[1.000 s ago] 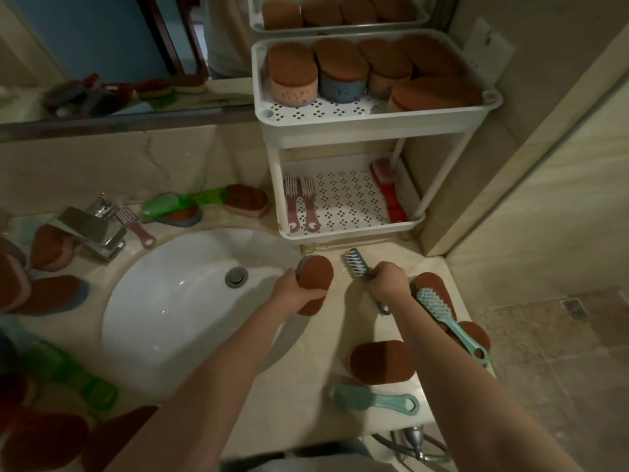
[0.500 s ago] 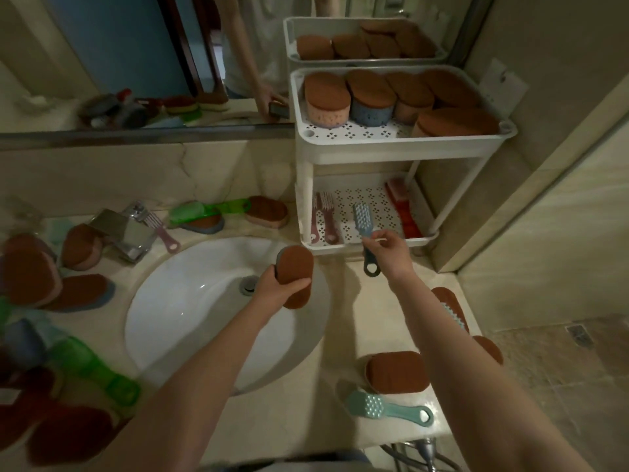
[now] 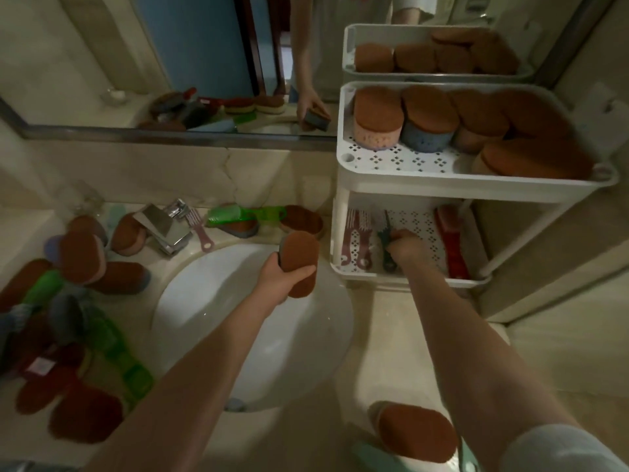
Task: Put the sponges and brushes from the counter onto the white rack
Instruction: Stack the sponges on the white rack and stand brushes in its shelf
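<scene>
The white rack [image 3: 401,165] stands at the counter's right end, its top shelf holding several brown-topped sponges [image 3: 377,114]. My right hand [image 3: 405,245] reaches into the lower shelf and grips the handle of a teal brush [image 3: 386,245], which lies next to two pink brushes [image 3: 357,240]. A red brush [image 3: 451,243] lies at that shelf's right side. My left hand [image 3: 277,275] holds a brown-topped sponge [image 3: 299,264] upright over the sink [image 3: 272,335], left of the rack.
Several sponges [image 3: 81,257] and green brushes [image 3: 112,352] crowd the counter's left side. A chrome faucet [image 3: 166,226], a pink brush [image 3: 199,229] and a green brush [image 3: 245,214] sit behind the basin. Another sponge [image 3: 415,430] and teal brush [image 3: 367,454] lie near the front edge.
My right hand carried the teal brush from the counter up into the rack's lower shelf. My left hand lifted its sponge toward the rack. The view moved closer.
</scene>
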Action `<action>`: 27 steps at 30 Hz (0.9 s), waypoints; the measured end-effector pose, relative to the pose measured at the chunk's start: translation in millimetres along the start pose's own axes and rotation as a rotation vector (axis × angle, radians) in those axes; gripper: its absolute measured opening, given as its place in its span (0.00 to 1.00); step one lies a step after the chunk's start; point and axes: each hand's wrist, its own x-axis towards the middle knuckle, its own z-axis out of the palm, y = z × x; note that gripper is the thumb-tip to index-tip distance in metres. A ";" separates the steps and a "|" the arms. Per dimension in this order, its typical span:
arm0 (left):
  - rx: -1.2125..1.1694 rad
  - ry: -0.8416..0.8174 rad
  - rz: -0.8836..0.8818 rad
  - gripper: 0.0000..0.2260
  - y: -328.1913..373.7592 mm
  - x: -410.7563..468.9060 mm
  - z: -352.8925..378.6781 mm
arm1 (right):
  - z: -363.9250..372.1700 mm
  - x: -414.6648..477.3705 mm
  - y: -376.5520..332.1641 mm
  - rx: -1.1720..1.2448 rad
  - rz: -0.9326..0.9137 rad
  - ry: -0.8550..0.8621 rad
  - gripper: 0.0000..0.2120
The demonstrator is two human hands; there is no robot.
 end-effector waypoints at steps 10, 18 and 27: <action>0.033 0.013 -0.007 0.22 -2.7 1.4 5.4 | 12.3 0.5 -2.9 -0.285 -0.105 0.165 0.08; 0.038 -0.085 0.032 0.25 1.8 -9.0 -9.2 | 9.1 -57.3 -18.8 0.174 -0.252 0.318 0.10; 0.129 -0.269 0.255 0.25 26.3 -39.1 -42.3 | 3.8 -144.0 -56.6 0.416 -0.540 0.033 0.09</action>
